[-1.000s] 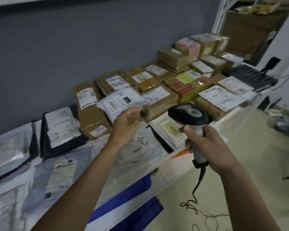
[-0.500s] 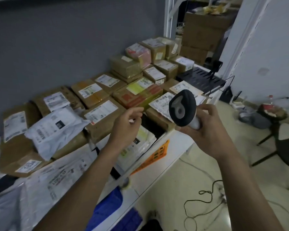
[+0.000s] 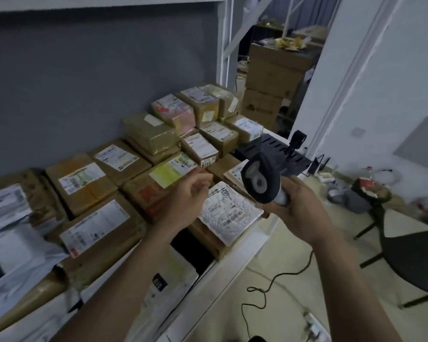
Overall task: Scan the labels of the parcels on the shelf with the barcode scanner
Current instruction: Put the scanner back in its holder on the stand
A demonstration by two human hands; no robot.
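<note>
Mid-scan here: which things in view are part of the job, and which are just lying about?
Job: barcode scanner in right hand; left hand; labelled parcels on shelf.
Lying about: black slotted tray; stacked cartons; chair; floor clutter.

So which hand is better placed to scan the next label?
The right hand: it already grips the barcode scanner, whose head hangs just above the white label at the shelf's front edge. The left hand hovers loosely curled, holding nothing.

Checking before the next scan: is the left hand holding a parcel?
No. The left hand hovers loosely curled over the boxes, holding nothing.
</note>
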